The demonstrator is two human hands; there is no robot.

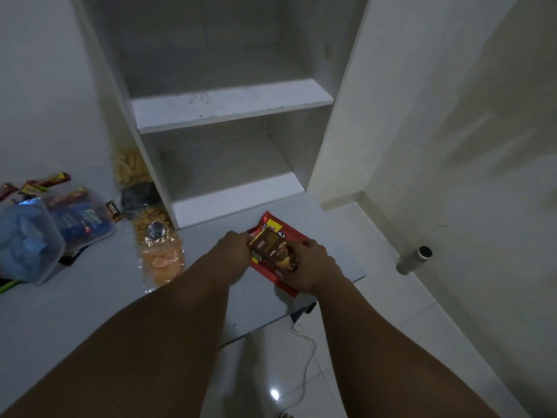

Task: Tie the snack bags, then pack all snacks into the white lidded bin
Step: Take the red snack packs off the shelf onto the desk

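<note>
Box of snacks (271, 251), brown, was gripped between left hand (238, 245) and right hand (313, 267), fingers curled on its ends. Red packet (297, 235) lay under both hands; bin (51, 260) sat well left of left hand.

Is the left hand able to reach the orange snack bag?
Probably yes: the orange snack bag lies just beside the left hand with bare table between them, but that hand holds the brown box and must let go first.
</note>
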